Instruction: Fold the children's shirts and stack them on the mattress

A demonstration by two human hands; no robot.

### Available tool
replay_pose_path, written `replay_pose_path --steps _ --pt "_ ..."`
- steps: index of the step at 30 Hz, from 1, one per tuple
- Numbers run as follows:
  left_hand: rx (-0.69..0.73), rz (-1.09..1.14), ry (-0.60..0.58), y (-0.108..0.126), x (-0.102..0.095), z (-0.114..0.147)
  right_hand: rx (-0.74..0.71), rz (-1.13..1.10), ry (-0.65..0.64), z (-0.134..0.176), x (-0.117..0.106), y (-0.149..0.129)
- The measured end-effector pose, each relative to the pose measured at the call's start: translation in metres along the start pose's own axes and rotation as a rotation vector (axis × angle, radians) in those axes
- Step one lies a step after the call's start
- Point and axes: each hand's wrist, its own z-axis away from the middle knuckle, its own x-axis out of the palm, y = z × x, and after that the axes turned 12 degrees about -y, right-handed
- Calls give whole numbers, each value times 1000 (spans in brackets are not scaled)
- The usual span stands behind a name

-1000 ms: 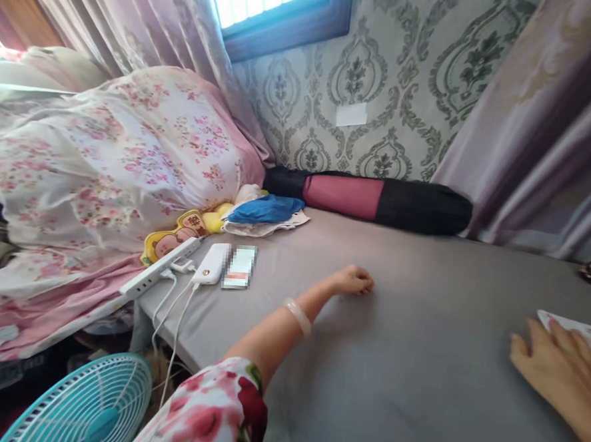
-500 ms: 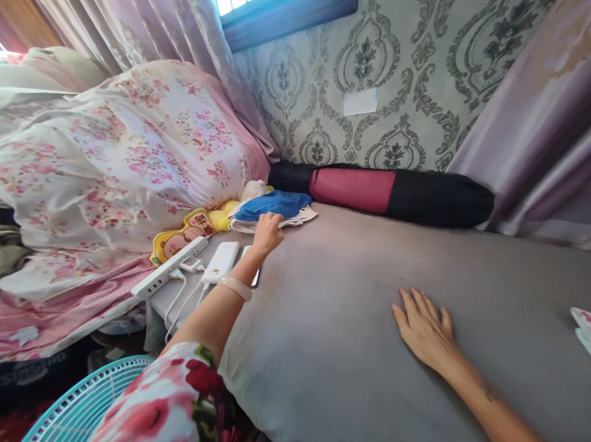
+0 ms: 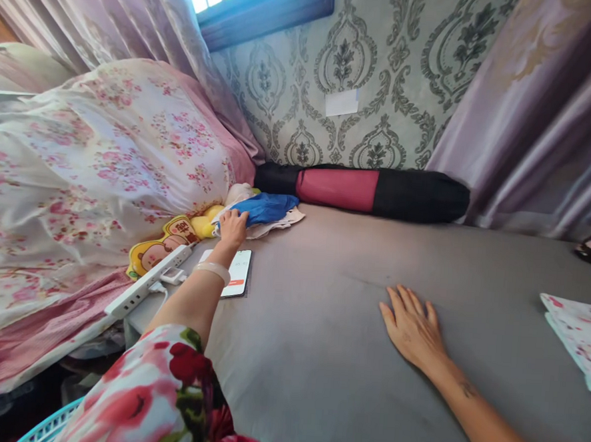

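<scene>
My left hand (image 3: 233,229) reaches out to a small pile of folded clothes, its fingers bent over the left end and seeming to pinch the fabric. A blue cloth (image 3: 269,209) lies on top, with a whitish garment (image 3: 291,218) showing beneath it. My right hand (image 3: 412,328) rests flat and empty on the grey sheet (image 3: 319,329), fingers slightly spread. Below my left wrist lies a phone (image 3: 240,271) with a lit screen, partly covered by my forearm.
A white power strip (image 3: 146,282) with plugs and a yellow plush toy (image 3: 150,255) lie at the left edge. A black and red roll (image 3: 337,189) runs along the wall. Floral bedding (image 3: 105,143) is heaped at left; folded floral cloth (image 3: 582,332) lies at right.
My left hand has gone from the front of the clothes pile to its left end. My right hand stays flat on the sheet. The view has turned a little to the right.
</scene>
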Motion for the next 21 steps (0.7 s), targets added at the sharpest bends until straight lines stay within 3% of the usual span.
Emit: replay_pose_path --steps 6,11,14,21 --pt "-3 -46 1 8 0 0 16 13 -21 1 -4 -2" --pt "19 150 134 19 -7 -7 17 0 -24 1 -6 -3" --pt "25 416 224 26 -13 -20 18 -14 -23 2 -6 -3" --pt "150 1311 368 60 -32 -44 18 -26 -30 3 -9 -4"
